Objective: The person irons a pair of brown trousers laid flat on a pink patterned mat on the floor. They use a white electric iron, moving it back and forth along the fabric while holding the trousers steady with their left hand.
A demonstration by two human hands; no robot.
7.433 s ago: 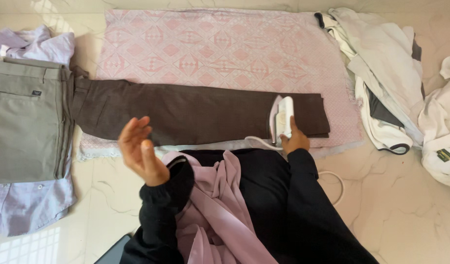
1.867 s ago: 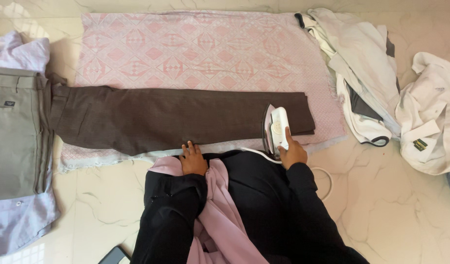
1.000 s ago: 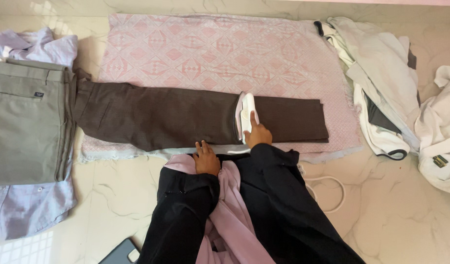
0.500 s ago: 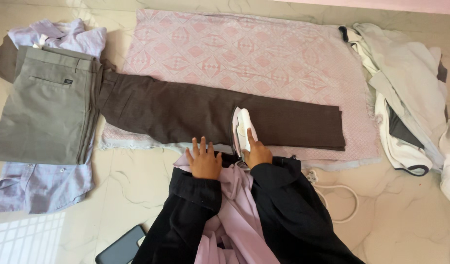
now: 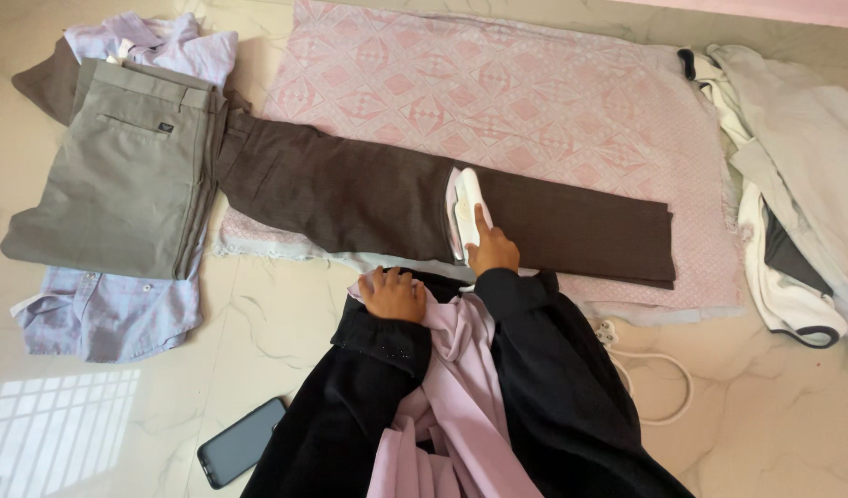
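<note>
Grey trousers [image 5: 119,180] are lying folded on a lilac shirt [image 5: 110,314] at the left, with a phone [image 5: 244,454] on the floor nearer me. The left hand [image 5: 393,295] is curling loosely, holding nothing, at the brown trousers' [image 5: 350,194] near edge. The right hand [image 5: 491,251] is gripping the white iron [image 5: 465,207], which is sitting mid-leg on those trousers over the pink cloth [image 5: 534,101].
</note>
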